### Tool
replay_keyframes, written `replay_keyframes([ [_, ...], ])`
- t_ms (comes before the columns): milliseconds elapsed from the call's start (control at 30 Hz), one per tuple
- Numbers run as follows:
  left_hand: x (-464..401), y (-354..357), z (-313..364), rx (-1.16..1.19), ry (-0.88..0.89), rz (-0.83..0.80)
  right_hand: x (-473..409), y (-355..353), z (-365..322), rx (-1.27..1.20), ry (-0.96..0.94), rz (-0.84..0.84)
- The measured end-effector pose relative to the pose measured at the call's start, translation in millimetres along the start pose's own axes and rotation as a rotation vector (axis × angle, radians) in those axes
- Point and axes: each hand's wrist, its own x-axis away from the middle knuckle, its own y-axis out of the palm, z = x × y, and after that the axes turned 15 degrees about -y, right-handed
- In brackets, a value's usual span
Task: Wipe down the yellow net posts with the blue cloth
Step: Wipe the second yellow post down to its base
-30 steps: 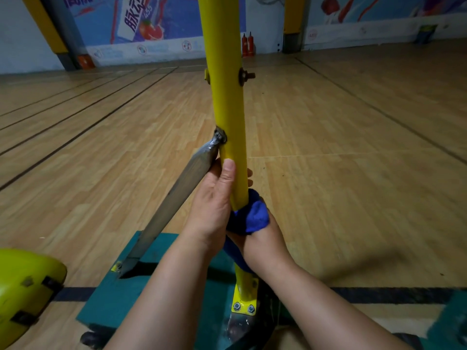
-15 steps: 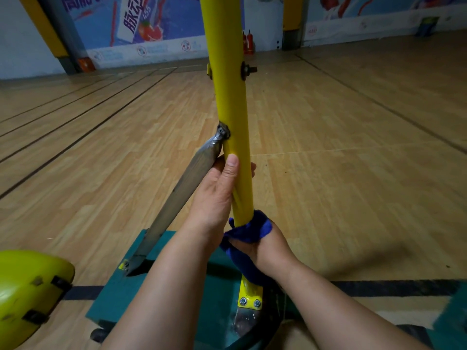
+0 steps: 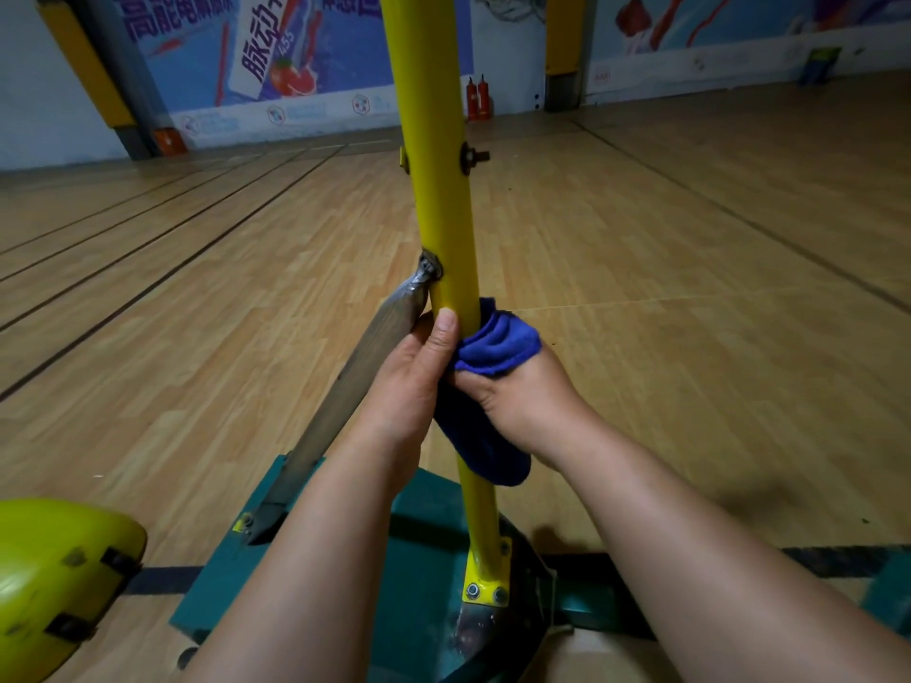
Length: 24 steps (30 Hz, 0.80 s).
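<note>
Cloth (image 3: 495, 350) and right hand (image 3: 517, 401) had climbed the post since half a second before: then they sat low, near the bolted foot, and now the blue bundle was pressed against the right side of the yellow post (image 3: 446, 224), just below the joint where the grey metal brace (image 3: 360, 386) met it. A second back the cloth had been at about this same height, so from where I stood it read as a down-and-up scrubbing stroke over the lower stretch of the post.

The right hand's grip was closed on the cloth, fingers curled round the bunched top with a loose tail hanging beneath the palm. The left hand (image 3: 409, 386) had kept its place throughout, wrapped round the post from the left with the thumb lying up the front face, steadying it.

I judged the lower section, between the brace joint and the green base (image 3: 424, 549), to be largely covered by these passes. The length above the joint, past the bolt (image 3: 473, 156) and on upward, looked untouched by this stroke and would probably come next.
</note>
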Motion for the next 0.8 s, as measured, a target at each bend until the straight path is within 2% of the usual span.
replay_keyframes([
  [167,1,0,-2,0.018,-0.013,0.024,1,12,8,0.038,0.042,0.003],
  [267,2,3,-2,0.021,-0.040,0.047,7,15,16,-0.033,0.120,0.032],
  [433,4,5,-2,-0.007,-0.036,0.069,27,22,31,0.104,0.229,-0.027],
  [700,6,2,1,-0.025,-0.048,0.065,12,20,4,0.121,0.234,0.051],
  [800,4,1,0,-0.003,-0.044,0.055,3,15,-8,0.109,0.168,0.079],
])
